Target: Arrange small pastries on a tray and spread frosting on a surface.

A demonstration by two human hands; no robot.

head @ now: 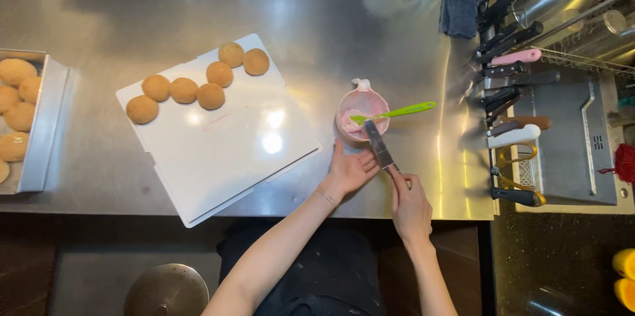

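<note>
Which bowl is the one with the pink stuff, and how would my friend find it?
Start at the big white cutting board on the steel counter, then look just right of it. The small pink bowl sits there, above the left hand. Only it has a green spatula resting in it.

On the table (99, 18) a cutting board (231, 151) carries six buns (198, 84) along its far-left edge, with a tray (46, 124) of buns to its left. Right of the board sits a bowl (354, 101) with a spatula (397, 112) in it, and knives (509, 84) lie further right.

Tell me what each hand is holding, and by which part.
The right hand grips a flat metal spatula by its handle end, blade toward the pink bowl. The left hand holds nothing; its fingers rest beside the blade.
</note>
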